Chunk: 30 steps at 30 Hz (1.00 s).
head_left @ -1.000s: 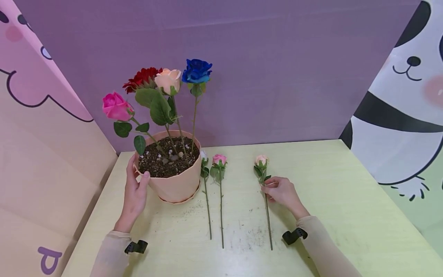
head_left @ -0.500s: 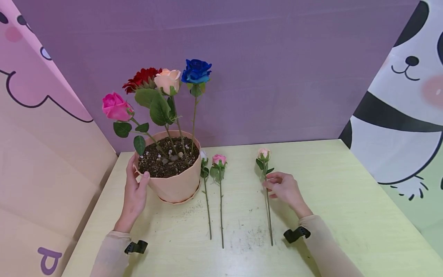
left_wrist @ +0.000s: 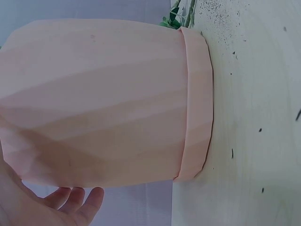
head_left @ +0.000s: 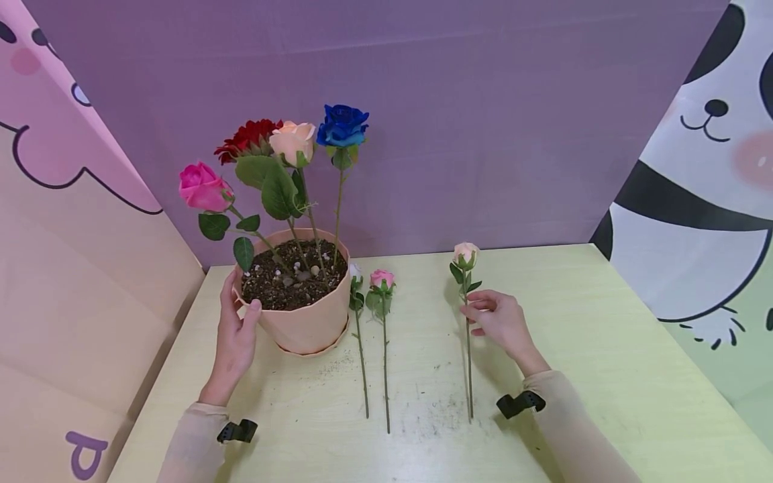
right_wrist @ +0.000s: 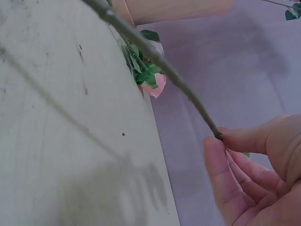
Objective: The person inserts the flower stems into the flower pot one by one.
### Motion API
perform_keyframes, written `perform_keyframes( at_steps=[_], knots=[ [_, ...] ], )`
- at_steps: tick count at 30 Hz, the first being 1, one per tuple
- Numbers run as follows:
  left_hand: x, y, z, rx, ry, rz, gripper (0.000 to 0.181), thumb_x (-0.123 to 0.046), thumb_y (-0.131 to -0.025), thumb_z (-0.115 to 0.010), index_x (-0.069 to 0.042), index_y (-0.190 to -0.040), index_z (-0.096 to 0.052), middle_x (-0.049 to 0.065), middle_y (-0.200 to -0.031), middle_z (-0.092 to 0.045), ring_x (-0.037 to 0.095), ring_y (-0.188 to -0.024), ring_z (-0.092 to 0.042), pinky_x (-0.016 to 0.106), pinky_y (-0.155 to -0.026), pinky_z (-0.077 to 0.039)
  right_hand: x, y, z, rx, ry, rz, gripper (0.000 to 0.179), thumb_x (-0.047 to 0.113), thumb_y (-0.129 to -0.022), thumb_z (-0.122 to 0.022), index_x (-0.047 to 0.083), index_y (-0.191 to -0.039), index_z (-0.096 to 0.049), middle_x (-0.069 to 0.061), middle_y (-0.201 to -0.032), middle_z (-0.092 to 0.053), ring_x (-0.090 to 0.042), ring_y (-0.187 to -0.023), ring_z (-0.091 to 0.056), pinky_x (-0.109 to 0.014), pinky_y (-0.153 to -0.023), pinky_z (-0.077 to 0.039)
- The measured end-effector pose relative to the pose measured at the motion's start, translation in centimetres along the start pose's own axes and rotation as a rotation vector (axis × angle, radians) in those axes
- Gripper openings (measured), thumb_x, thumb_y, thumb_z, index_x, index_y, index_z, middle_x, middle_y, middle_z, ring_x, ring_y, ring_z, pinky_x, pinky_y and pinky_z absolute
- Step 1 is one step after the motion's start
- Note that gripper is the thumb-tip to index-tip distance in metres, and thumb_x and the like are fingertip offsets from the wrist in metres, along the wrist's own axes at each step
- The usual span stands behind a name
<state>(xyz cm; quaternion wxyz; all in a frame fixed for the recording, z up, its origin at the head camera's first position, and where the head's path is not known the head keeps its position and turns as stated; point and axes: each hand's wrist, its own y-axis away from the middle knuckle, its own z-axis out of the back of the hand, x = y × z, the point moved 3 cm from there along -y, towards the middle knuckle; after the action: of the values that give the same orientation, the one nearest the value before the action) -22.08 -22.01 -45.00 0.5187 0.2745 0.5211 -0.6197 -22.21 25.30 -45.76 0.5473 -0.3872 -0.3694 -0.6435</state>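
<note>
My right hand (head_left: 500,323) pinches the stem of a pale peach rose (head_left: 466,255) between thumb and fingers. Its stem (right_wrist: 174,77) is raised off the table and casts a separate shadow in the right wrist view. At the left, my left hand (head_left: 235,339) holds the side of a peach flowerpot (head_left: 311,329), thumb near the rim and fingers along the outer wall (left_wrist: 103,103). Dark soil (head_left: 290,285) fills the pot. Standing in it are a hot pink rose (head_left: 204,186), a red flower (head_left: 247,139), a peach rose (head_left: 294,141) and a blue rose (head_left: 343,126).
Right of the pot, a pink rose (head_left: 383,279) and a white flower (head_left: 356,272) lie on the pale table (head_left: 580,315). Crumbs of soil (head_left: 435,409) dot the tabletop. A purple backdrop (head_left: 483,134) stands behind, with a panda-printed panel (head_left: 694,215) at the right.
My right hand has moved slightly away from me and up, bringing the peach rose with it; the stem has turned more upright in the head view. My left hand and the pot have stayed still.
</note>
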Motion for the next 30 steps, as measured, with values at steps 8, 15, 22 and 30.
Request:
perform_keyframes(
  at_steps=[8, 15, 22, 30],
  knots=[
    [0.0, 0.0, 0.0, 0.004, 0.008, 0.002, 0.071, -0.025, -0.113, -0.046, -0.028, -0.173, -0.008, 0.006, -0.18, -0.012, 0.051, -0.158, -0.024, 0.075, -0.118, -0.032, 0.4, -0.1, 0.1, -0.001, -0.006, 0.007, 0.039, 0.017, -0.1, -0.074, -0.005, -0.132, -0.068, -0.024, -0.117, -0.075, -0.009, -0.081, -0.074, -0.031, -0.07, -0.065],
    [0.0, 0.0, 0.0, 0.002, 0.014, -0.003, 0.071, -0.024, -0.113, -0.046, -0.027, -0.173, -0.008, 0.007, -0.179, -0.013, 0.05, -0.157, -0.025, 0.074, -0.117, -0.033, 0.8, -0.1, 0.3, -0.007, -0.031, 0.03, 0.038, 0.016, -0.1, -0.074, -0.004, -0.132, -0.068, -0.021, -0.114, -0.075, -0.007, -0.079, -0.072, -0.034, -0.072, -0.065],
    [0.0, 0.0, 0.0, 0.002, 0.017, -0.003, 0.071, -0.025, -0.113, -0.046, -0.027, -0.173, -0.008, 0.007, -0.179, -0.013, 0.05, -0.157, -0.025, 0.073, -0.117, -0.032, 1.4, 0.1, 0.5, -0.018, -0.073, 0.058, 0.041, 0.018, -0.1, -0.075, -0.003, -0.134, -0.067, -0.018, -0.114, -0.076, -0.006, -0.079, -0.072, -0.032, -0.071, -0.065],
    [-0.1, 0.1, 0.0, -0.001, 0.015, -0.003, 0.07, -0.025, -0.113, -0.046, -0.028, -0.173, -0.008, 0.007, -0.179, -0.014, 0.051, -0.155, -0.027, 0.072, -0.115, -0.033, 1.9, 0.1, 0.5, -0.031, -0.105, 0.098, 0.039, 0.018, -0.101, -0.074, -0.003, -0.133, -0.067, -0.021, -0.117, -0.075, -0.003, -0.083, -0.073, -0.029, -0.072, -0.065]
  ],
)
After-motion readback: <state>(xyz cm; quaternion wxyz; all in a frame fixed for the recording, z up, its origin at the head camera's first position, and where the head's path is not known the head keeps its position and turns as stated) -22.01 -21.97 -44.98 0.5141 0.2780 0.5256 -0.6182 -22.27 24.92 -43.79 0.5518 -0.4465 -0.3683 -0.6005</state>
